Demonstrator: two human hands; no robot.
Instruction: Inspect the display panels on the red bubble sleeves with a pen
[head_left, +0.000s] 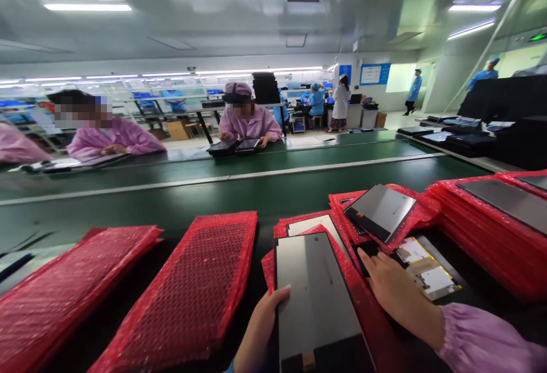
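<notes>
A flat grey screen panel (318,293) with a black lower edge is held at its left side by my left hand (267,316), thumb over its front. Red bubble wrap (359,293) lies under and beside this panel. To its right, my right hand (388,282) reaches forward with the index finger extended, over the edge of a dark item beside the red wrap; its other fingers are curled and partly hidden. Another grey panel (384,210) rests tilted on red wrap just beyond that hand. A panel with white and yellow parts (431,270) lies right of the hand.
Red bubble-wrap stacks stand at the left (77,270), centre left (192,282) and right (482,230). Across the green bench (256,191), people in pink work over panels. Black items (465,139) lie at the far right; people in blue are behind.
</notes>
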